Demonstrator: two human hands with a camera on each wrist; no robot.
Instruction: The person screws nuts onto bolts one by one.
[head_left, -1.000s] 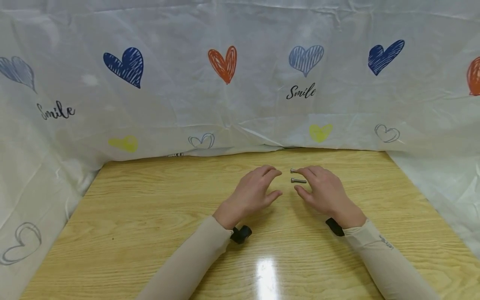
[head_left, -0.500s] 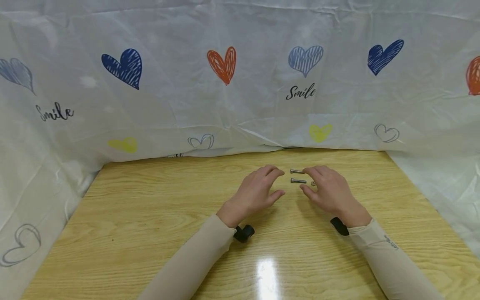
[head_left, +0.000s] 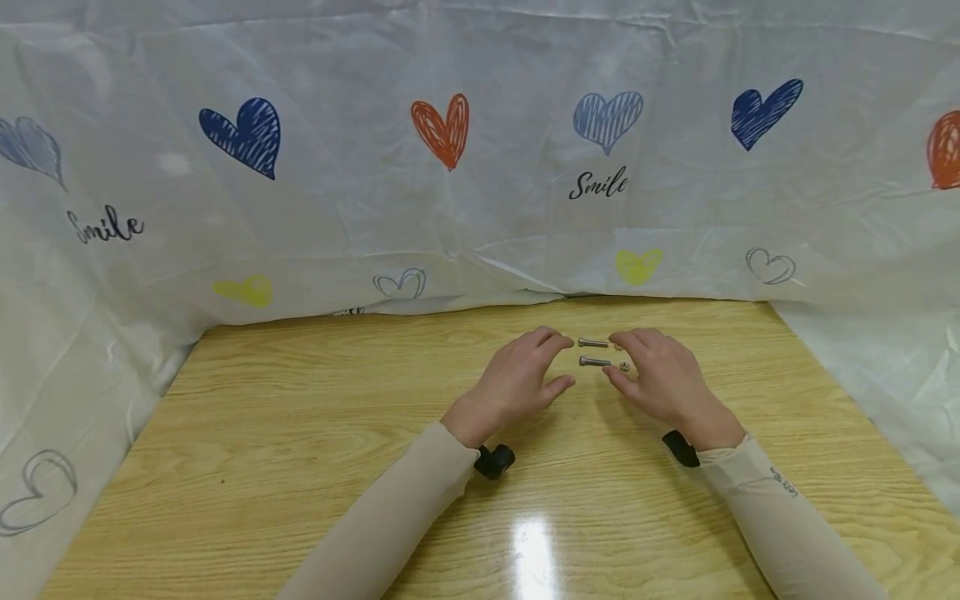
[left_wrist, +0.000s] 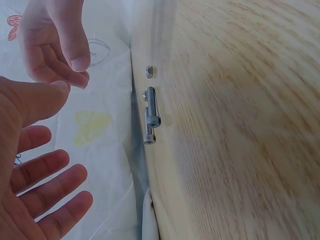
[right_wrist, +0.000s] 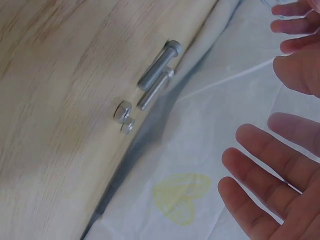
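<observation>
Two metal socket-head bolts lie side by side on the wooden table: a near bolt (head_left: pixel 596 362) and a far bolt (head_left: pixel 593 342), heads toward the left. Past their threaded ends sit two hex nuts, a near nut (head_left: pixel 624 367) and a far nut (right_wrist: pixel 128 125), the far one partly covered by the right hand in the head view. My left hand (head_left: pixel 519 375) hovers left of the bolt heads, fingers relaxed and holding nothing. On the other side my right hand (head_left: pixel 662 377) hovers over the nut side, its fingers apart and nothing between them.
The wooden table (head_left: pixel 300 450) runs back to a white cloth (head_left: pixel 495 208) printed with hearts. More cloth hangs at the left and right. Black wrist straps (head_left: pixel 495 461) show at the sleeves.
Both hands have shifted slightly to the right, uncovering more of the far bolt and both nuts beside the right hand. The bolts stay where they were.
</observation>
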